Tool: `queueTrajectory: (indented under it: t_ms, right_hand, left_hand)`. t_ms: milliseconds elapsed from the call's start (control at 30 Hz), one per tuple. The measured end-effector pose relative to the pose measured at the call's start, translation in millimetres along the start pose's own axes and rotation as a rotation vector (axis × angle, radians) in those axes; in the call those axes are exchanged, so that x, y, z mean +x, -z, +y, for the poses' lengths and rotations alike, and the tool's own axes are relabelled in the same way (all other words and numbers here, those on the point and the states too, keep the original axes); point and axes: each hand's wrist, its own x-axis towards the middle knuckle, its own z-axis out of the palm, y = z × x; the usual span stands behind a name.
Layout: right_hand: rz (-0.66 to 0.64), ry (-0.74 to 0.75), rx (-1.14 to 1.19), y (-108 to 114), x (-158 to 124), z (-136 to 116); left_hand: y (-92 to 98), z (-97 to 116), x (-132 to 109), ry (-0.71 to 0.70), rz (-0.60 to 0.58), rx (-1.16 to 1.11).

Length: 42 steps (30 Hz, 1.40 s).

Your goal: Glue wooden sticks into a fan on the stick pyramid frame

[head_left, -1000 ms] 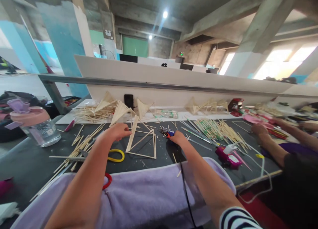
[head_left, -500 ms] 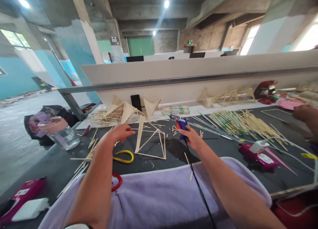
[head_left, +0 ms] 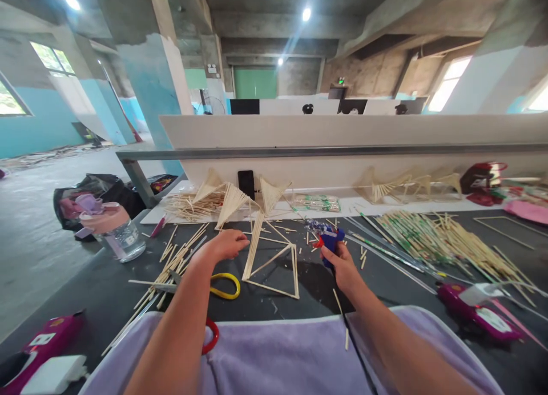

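Note:
A frame of thin wooden sticks (head_left: 274, 286) stands on the dark table between my hands, with a fan of sticks (head_left: 254, 244) on its left side. My left hand (head_left: 229, 245) is just left of that fan, fingers drawn together; whether a small stick is between them is too small to tell. My right hand (head_left: 341, 263) is wrapped round a blue glue gun (head_left: 332, 241), whose nozzle points left, to the right of the frame. Scissors with a yellow handle (head_left: 226, 286) and a red handle (head_left: 211, 336) lie partly under my left forearm.
Loose sticks (head_left: 171, 269) lie on the left, and a larger pile (head_left: 449, 241) on the right. Finished stick shapes (head_left: 231, 201) and a black phone (head_left: 246, 184) stand at the back. A bottle (head_left: 113, 235) is at the left edge; a purple cloth (head_left: 299, 355) covers the front.
The view has shifted, so the table things appear lower and most lie further right. My right hand has tilted the glue gun. The other person's hand at the right has left the view.

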Motion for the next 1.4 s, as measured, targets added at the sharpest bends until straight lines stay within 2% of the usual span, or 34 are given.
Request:
queueTrajectory:
  t_ms: [200,467,600,767,933,1133,1200,1300,1400]
  right_hand:
    - [-0.093,-0.012,-0.17,-5.4,-4.5,-6.6]
    - [-0.078,-0.075,-0.255,-7.4,-6.3,-6.5]
    - [-0.114,-0.094,-0.238,0.9,-0.6,-2.4]
    - [-0.143,-0.08,-0.239,7.3,1.8,-8.3]
    - [-0.199,-0.083,-0.23,4.3,-0.5,-14.6]
    - [-0.158,-0.043,-0.117,7.1,3.0,-2.7]
    - [-0.151,-0.024,-0.11,9.0,4.0,-0.5]
    - [-0.138,0.0,-0.117,11.4,5.0,-0.2]
    - [-0.107,0.009,-0.127,13.1,6.6,0.9]
  left_hand:
    - [-7.3,-8.9,13.0,-0.023,-0.021,-0.175]
    - [-26.6,-2.7,19.7,-0.059,-0.19,-0.558]
    - [-33.8,-9.2,23.0,-0.04,-0.313,-0.721]
    - [-34.8,-19.8,28.8,-0.062,-0.404,-0.801]
    - [-35.4,-25.3,32.4,-0.065,-0.419,-0.717]
    - [-33.5,-18.8,30.5,-0.008,-0.414,-0.626]
    - [-26.2,-12.2,27.7,0.024,-0.357,-0.544]
    - [-6.6,-1.7,15.6,0.037,-0.206,-0.358]
    - [10.2,-0.4,-6.6,0.039,-0.091,-0.047]
